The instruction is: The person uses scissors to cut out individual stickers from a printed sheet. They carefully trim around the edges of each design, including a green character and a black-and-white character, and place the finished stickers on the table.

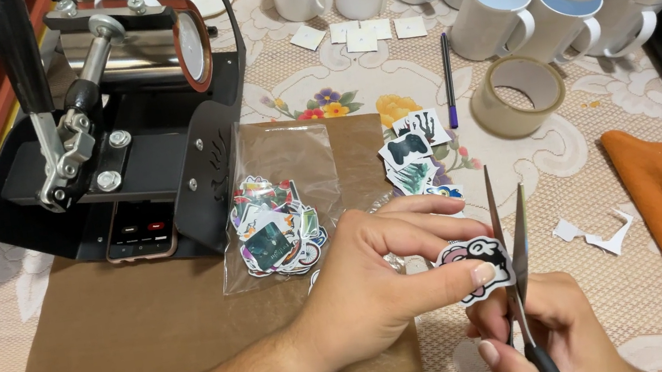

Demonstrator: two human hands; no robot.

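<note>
Pinching sticker (pixel 473 265) between left hand (pixel 379 278) fingers (pixel 448 280); scissors (pixel 513 251) blades touching edge.

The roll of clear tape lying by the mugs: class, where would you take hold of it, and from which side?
Grip the roll of clear tape by its rim, from above: it lies flat with its open core facing up, so one finger can go inside and the thumb outside. Come from the near side, since the white mugs crowd the far edge.
</note>
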